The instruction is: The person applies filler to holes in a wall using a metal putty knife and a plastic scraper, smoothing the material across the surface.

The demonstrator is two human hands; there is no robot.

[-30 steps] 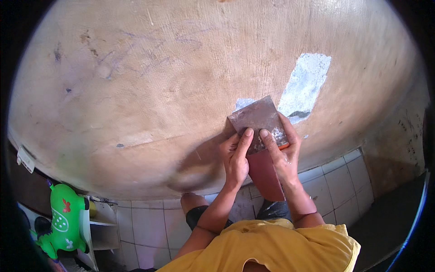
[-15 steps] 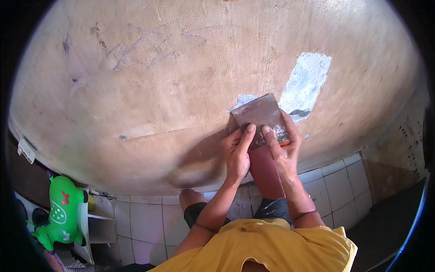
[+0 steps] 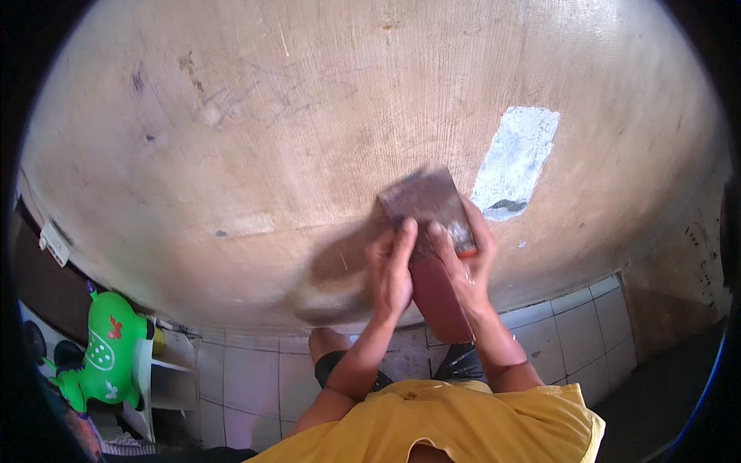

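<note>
Looks like a 2-handed hold on a flat brown plate (image 3: 424, 202), approx. mid-frame, a bit right of ctr, w/ a reddish sheet (image 3: 441, 302) hanging below it. To do this well, I'd say: even pressure from the 2 thumbs, spaced apart so the plate can't pivot; fingers tucked behind, clear of the upper edge; wrists loose, so it can be tilted w/o bending. The sheet's free end could flap or snag, so best pinch it firmly where it meets the plate. Plate is tilted in the frame & partly blurred, so can't tell if its top edge touches the wall (image 3: 270, 166) behind.

Hands: L hand (image 3: 392, 274) is curled in, thumb pressed on the plate's lower left face, fingers mostly hidden behind. R hand (image 3: 471, 270) grips the lower right side, thumb on the face, fingers wrapped round the edge next to an orange strip (image 3: 468, 253). Neither is spread wide; exact finger pos. behind the plate can't be seen. Sheet runs down btwn the 2 wrists; can't tell if it's fixed to the plate. White patch (image 3: 515, 163) on the wall sits upper right of the plate.
</note>
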